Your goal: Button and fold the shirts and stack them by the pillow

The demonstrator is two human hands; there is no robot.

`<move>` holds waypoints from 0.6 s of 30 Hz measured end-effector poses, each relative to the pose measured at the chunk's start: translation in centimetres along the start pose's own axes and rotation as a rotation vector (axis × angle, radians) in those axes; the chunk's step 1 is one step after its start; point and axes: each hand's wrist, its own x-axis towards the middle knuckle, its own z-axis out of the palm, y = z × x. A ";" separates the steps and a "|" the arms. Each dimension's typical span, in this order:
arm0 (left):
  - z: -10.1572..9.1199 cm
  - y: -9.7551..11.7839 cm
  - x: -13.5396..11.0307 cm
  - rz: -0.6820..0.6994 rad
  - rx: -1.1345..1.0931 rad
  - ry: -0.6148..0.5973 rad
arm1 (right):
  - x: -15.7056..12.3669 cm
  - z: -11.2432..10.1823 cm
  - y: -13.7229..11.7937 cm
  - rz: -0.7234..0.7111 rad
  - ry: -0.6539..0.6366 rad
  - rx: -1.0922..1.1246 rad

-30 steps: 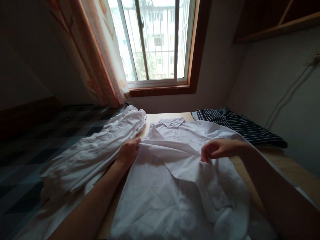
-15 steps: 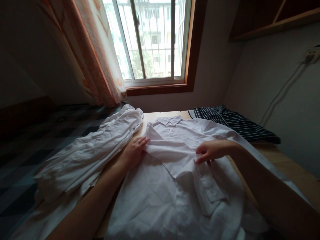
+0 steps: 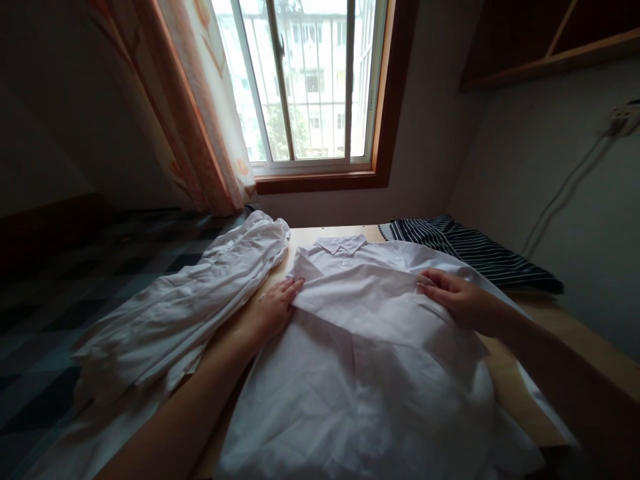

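A white collared shirt (image 3: 310, 393) lies front up on the wooden board, its collar at the far end. One sleeve (image 3: 370, 293) is folded across the chest from the left. My left hand (image 3: 280, 300) rests on the shirt's left edge, at the sleeve's fold, with fingers stretched out flat. At the right side of the chest, my right hand (image 3: 450, 297) pinches the sleeve near its cuff between thumb and fingers. The cuff end is partly hidden by cloth and fingers. The other sleeve runs out to the right under my right forearm.
Rumpled white cloth (image 3: 190, 300) lies on the left, beside a dark checked bedcover (image 3: 40, 307). A black striped garment (image 3: 480, 250) sits at the back right of the wooden board (image 3: 575, 347). A curtain (image 3: 200, 133) hangs by the window; a cable (image 3: 565, 183) runs down the right wall.
My right hand has moved right and away from me, drawing the sleeve across the chest; the cuff that hung toward me is now pulled up. My left hand stays about where it was.
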 end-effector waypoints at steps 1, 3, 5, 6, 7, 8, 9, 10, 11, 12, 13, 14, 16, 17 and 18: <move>0.0 0.1 0.0 -0.012 -0.001 -0.004 | -0.3 -0.5 0.2 -0.012 0.028 -0.030; 0.0 0.2 -0.1 -0.044 0.015 -0.007 | -0.6 -1.3 0.8 -0.017 0.049 -0.116; 0.0 0.3 -0.2 -0.069 0.043 -0.015 | -0.9 -1.8 1.6 -0.028 0.012 -0.237; 0.0 0.3 -0.3 -0.075 0.056 -0.025 | -0.9 -1.8 2.0 -0.033 -0.029 -0.313; 0.0 0.4 -0.3 -0.075 0.065 -0.039 | -1.0 -1.7 2.5 -0.033 -0.083 -0.394; 0.0 0.4 -0.4 -0.074 0.073 -0.055 | -0.9 -1.5 2.8 -0.026 -0.151 -0.473; 0.0 0.4 -0.5 -0.074 0.079 -0.068 | -0.9 -1.2 3.1 -0.016 -0.219 -0.543; 0.0 0.4 -0.6 -0.078 0.085 -0.080 | -0.8 -0.9 3.2 -0.004 -0.274 -0.603; 0.0 0.4 -0.6 -0.083 0.088 -0.090 | -0.5 -0.6 3.1 0.004 -0.303 -0.651; -0.1 0.4 -0.7 -0.087 0.089 -0.101 | -0.2 -0.2 2.9 0.003 -0.304 -0.689; -0.1 0.3 -0.8 -0.086 0.085 -0.115 | 0.3 0.1 2.4 -0.008 -0.279 -0.722; -0.2 0.3 -0.8 -0.079 0.075 -0.128 | 0.9 0.5 1.9 -0.030 -0.235 -0.750; -0.7 -0.1 -1.0 -0.045 0.039 -0.144 | 2.4 1.3 0.9 -0.085 -0.161 -0.787; -1.1 -0.3 -1.1 -0.023 0.015 -0.148 | 3.2 1.8 0.5 -0.102 -0.142 -0.798; -1.6 -0.6 -1.2 -0.002 -0.012 -0.149 | 4.0 2.4 0.2 -0.103 -0.124 -0.808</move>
